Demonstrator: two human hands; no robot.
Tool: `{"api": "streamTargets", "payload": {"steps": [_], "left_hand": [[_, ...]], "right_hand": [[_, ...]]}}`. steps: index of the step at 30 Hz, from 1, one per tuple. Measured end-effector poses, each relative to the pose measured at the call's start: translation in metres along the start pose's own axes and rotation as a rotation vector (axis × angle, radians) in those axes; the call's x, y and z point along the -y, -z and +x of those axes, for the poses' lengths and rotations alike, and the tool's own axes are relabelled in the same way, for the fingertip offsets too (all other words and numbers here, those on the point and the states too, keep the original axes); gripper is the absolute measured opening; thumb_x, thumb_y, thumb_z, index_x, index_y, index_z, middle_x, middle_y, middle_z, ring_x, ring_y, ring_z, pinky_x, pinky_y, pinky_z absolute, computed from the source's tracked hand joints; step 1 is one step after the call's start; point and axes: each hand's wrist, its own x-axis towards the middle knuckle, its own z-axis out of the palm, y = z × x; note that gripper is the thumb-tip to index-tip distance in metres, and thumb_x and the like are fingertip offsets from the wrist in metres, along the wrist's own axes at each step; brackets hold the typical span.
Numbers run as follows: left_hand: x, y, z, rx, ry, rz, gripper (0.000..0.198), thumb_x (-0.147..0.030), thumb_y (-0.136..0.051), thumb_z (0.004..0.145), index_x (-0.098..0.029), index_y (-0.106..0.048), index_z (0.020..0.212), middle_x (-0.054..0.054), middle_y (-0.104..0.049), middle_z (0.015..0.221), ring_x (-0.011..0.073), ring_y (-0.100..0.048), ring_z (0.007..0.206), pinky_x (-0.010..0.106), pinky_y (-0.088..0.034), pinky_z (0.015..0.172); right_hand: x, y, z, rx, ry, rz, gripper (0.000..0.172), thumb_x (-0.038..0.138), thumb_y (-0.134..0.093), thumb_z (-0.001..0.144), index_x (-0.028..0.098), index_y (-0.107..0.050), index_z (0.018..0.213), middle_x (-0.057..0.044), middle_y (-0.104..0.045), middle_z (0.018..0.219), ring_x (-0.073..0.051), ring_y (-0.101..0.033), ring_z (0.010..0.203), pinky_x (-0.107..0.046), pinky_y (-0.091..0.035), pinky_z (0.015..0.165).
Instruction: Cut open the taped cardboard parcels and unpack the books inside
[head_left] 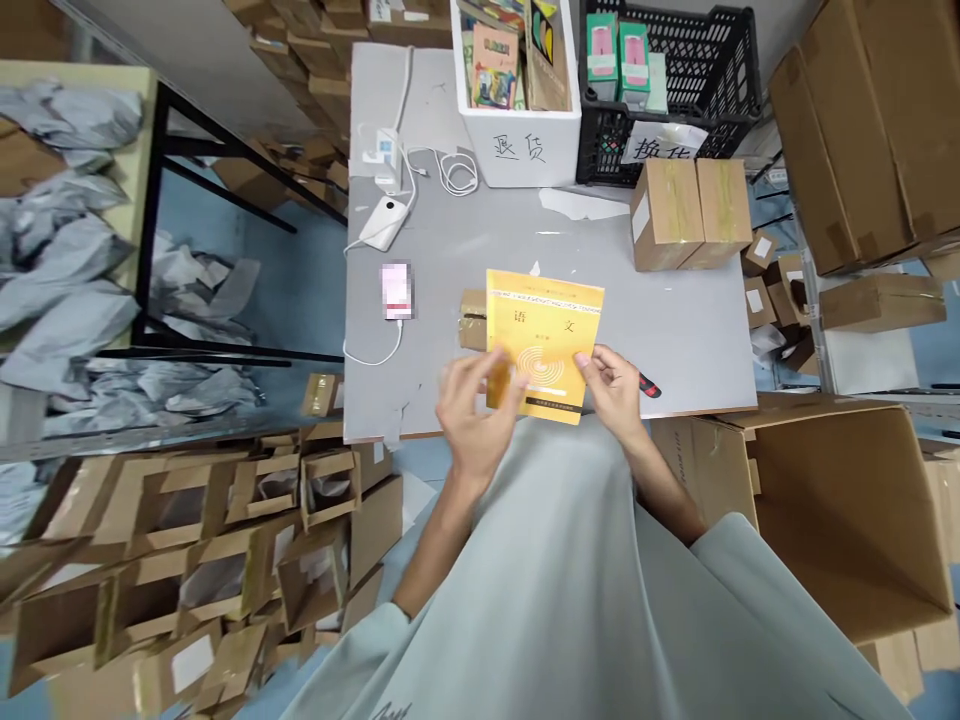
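Note:
A yellow book (546,330) with Chinese characters and pale concentric arcs on its cover is held up over the table's front edge, slightly tilted. My right hand (616,392) grips its lower right edge, thumb on the cover. My left hand (478,412) is at the lower left of the cover, thumb and fingers apart and blurred by motion; whether it touches the book is unclear. Behind the book, a small cardboard box (472,322) is partly hidden. A red and black tool (650,386), perhaps a cutter, lies by my right hand.
At the back of the grey table (420,395) stand a white bin (517,150) of books and a black crate (705,95). Two taped boxes (679,218) sit at right. A phone (397,290) and cables lie left. A large open carton (840,520) stands front right.

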Motion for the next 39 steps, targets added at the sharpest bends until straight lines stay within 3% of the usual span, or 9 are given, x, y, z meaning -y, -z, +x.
{"api": "streamTargets", "payload": {"steps": [2,8,19,22,24,26,29,32,39], "left_hand": [[0.005,0.009,0.01,-0.038,0.1,-0.027,0.047,-0.06,-0.088,0.091,-0.026,-0.086,0.124,0.009,-0.081,0.118,0.0233,-0.067,0.096,0.037,-0.056,0.086],[0.017,0.015,0.018,0.313,0.328,-0.255,0.044,-0.065,-0.091,0.085,-0.021,-0.089,0.09,0.007,-0.08,0.092,0.0206,-0.066,0.082,0.033,-0.051,0.073],[0.006,0.001,0.01,0.259,0.343,-0.31,0.041,-0.061,-0.096,0.08,-0.022,-0.085,0.08,0.003,-0.071,0.078,0.0176,-0.058,0.075,0.032,-0.048,0.069],[0.005,0.001,0.011,0.255,0.346,-0.324,0.042,-0.063,-0.096,0.081,-0.022,-0.084,0.081,0.004,-0.071,0.08,0.0186,-0.06,0.078,0.032,-0.05,0.072],[0.004,0.0,0.011,0.233,0.324,-0.321,0.041,-0.062,-0.095,0.083,-0.022,-0.085,0.083,0.003,-0.071,0.081,0.0182,-0.061,0.078,0.032,-0.05,0.072],[0.003,-0.002,0.01,0.19,0.27,-0.295,0.038,-0.06,-0.093,0.086,-0.023,-0.085,0.083,0.003,-0.069,0.08,0.0174,-0.059,0.076,0.032,-0.049,0.071],[-0.003,-0.007,0.007,0.136,0.175,-0.233,0.033,-0.057,-0.091,0.089,-0.025,-0.087,0.084,0.003,-0.07,0.079,0.0176,-0.06,0.075,0.032,-0.05,0.071],[-0.012,-0.014,-0.001,0.142,0.092,-0.179,0.028,-0.055,-0.088,0.093,-0.027,-0.091,0.09,0.003,-0.073,0.082,0.0183,-0.063,0.075,0.033,-0.054,0.071],[-0.016,-0.031,-0.02,0.2,-0.124,-0.138,0.016,-0.041,-0.083,0.101,-0.029,-0.092,0.105,0.005,-0.078,0.091,0.0185,-0.07,0.08,0.035,-0.06,0.077]], "right_hand": [[0.0,0.01,0.006,0.017,-0.014,0.023,0.055,0.08,-0.081,0.09,0.026,-0.075,0.089,-0.003,-0.081,0.085,-0.025,-0.081,0.086,-0.036,-0.068,0.076],[-0.002,0.028,0.012,0.026,-0.034,0.059,0.049,0.074,-0.087,0.089,0.026,-0.078,0.093,-0.005,-0.086,0.094,-0.029,-0.084,0.101,-0.042,-0.071,0.086],[-0.015,0.029,0.025,-0.003,-0.029,0.039,0.053,0.076,-0.081,0.093,0.025,-0.079,0.107,-0.009,-0.086,0.109,-0.029,-0.082,0.112,-0.043,-0.07,0.093],[-0.017,0.028,0.025,-0.135,0.063,-0.032,0.05,0.068,-0.083,0.093,0.026,-0.077,0.12,-0.012,-0.083,0.128,-0.028,-0.079,0.117,-0.042,-0.068,0.096],[-0.012,0.026,0.019,-0.297,0.157,-0.099,0.043,0.06,-0.082,0.097,0.028,-0.077,0.125,-0.012,-0.079,0.137,-0.026,-0.078,0.117,-0.041,-0.067,0.096],[-0.002,0.021,0.009,-0.356,0.209,-0.154,0.031,0.055,-0.076,0.103,0.029,-0.079,0.12,-0.012,-0.079,0.134,-0.025,-0.079,0.114,-0.041,-0.067,0.095],[0.011,0.008,-0.007,-0.187,0.16,-0.179,0.028,0.053,-0.075,0.105,0.029,-0.082,0.117,-0.01,-0.083,0.126,-0.025,-0.08,0.111,-0.038,-0.068,0.089],[0.013,-0.006,-0.016,-0.067,0.081,-0.128,0.039,0.057,-0.084,0.097,0.028,-0.081,0.123,-0.01,-0.083,0.134,-0.025,-0.082,0.111,-0.035,-0.07,0.083],[-0.001,-0.014,-0.017,-0.133,0.057,-0.082,0.037,0.057,-0.087,0.094,0.026,-0.079,0.111,-0.007,-0.087,0.109,-0.025,-0.085,0.1,-0.033,-0.069,0.076]]}}
